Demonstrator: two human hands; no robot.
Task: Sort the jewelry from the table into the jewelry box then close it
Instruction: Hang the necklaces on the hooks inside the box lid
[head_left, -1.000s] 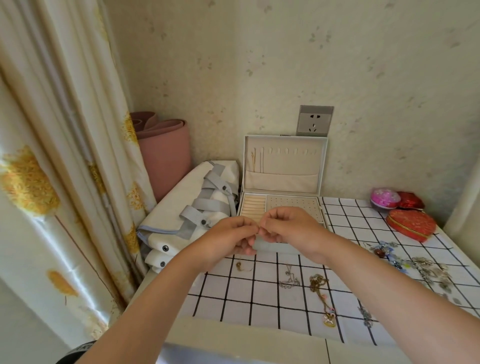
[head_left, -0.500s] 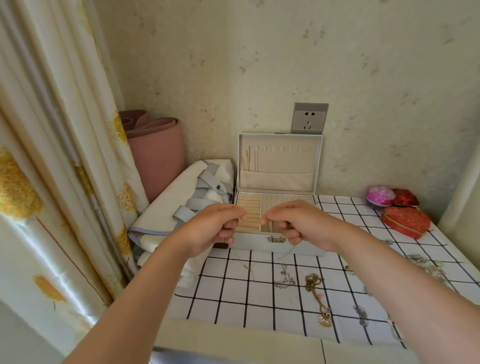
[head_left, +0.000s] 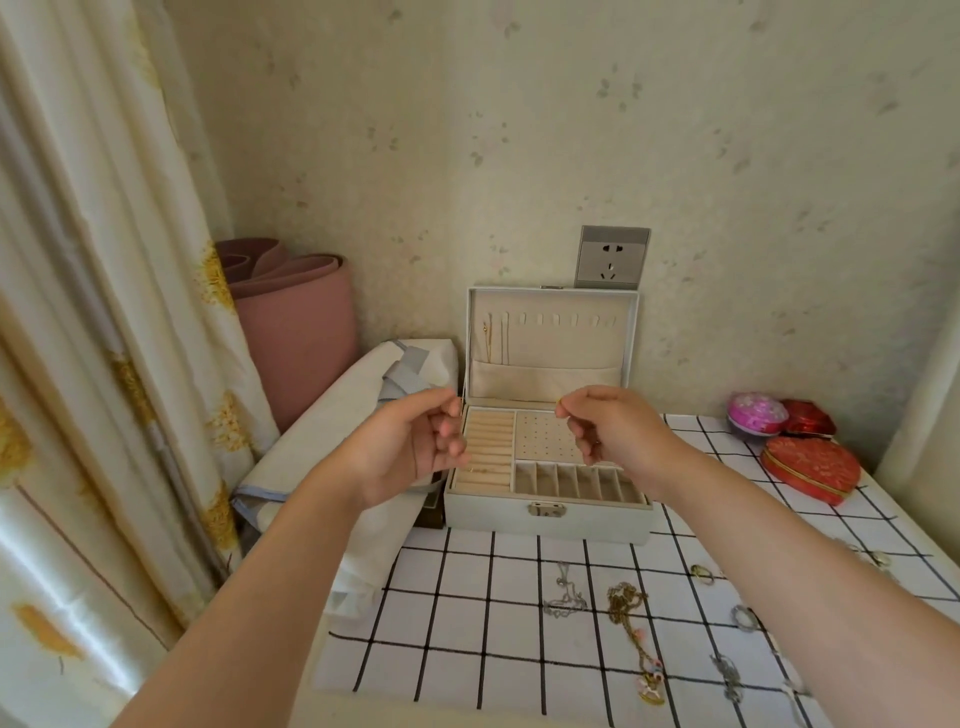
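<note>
The pale grey jewelry box (head_left: 545, 517) stands open on the checked tablecloth (head_left: 467, 649), its lid upright against the wall. Two thin chains hang from hooks at the lid's left. My left hand (head_left: 410, 447) and my right hand (head_left: 608, 431) are raised in front of the box, apart from each other. Each pinches one end of a very thin gold chain (head_left: 559, 414), which is barely visible between them. On the cloth lie a silver necklace (head_left: 565, 597), a gold necklace with a pendant (head_left: 636, 639) and several rings (head_left: 702, 571).
A heart-shaped red box (head_left: 810, 467), a pink round box (head_left: 756, 413) and a dark red box (head_left: 808, 423) sit at the back right. A folded white bag (head_left: 332, 447), a rolled pink mat (head_left: 296, 322) and a curtain (head_left: 93, 364) fill the left. A wall socket (head_left: 613, 257) sits above the lid.
My hands have drawn apart and risen, from touching at the box's front to either side over its tray. The view has shifted slightly.
</note>
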